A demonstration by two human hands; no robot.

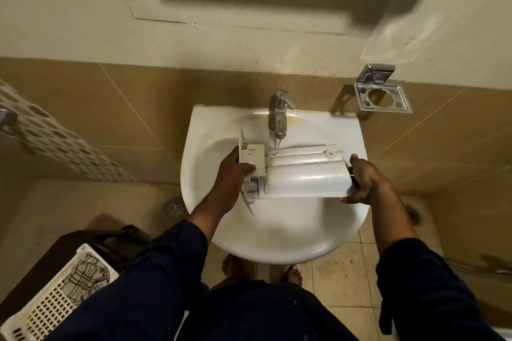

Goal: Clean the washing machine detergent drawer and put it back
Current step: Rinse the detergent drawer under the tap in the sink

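Curling round the grey front end of the detergent drawer (304, 174), the fingers of the left hand (232, 171) grip it with the thumb laid on top. The right hand (360, 183) clasps the opposite end, thumb over the upper edge and fingers wrapped beneath. Between them the drawer hangs lengthwise across the sink (277, 252), above the bowl and nearer the back rim, with its smooth moulded side turned up. It sits just under the spout of the tap (279, 116). A thin stream seems to fall from the spout at the drawer's back edge, though blur makes this uncertain.

This looks like the rinsing step, with refitting not yet begun. The next move probably calls for rolling the drawer over so water reaches its compartments, with a firm two-handed grip on wet plastic.

Tan wall tiles back the sink, and a chrome holder (383, 94) is fixed off its back right corner. A floor drain (173, 207) lies beyond the left edge, and a white laundry basket (55, 299) stands further out at lower left.
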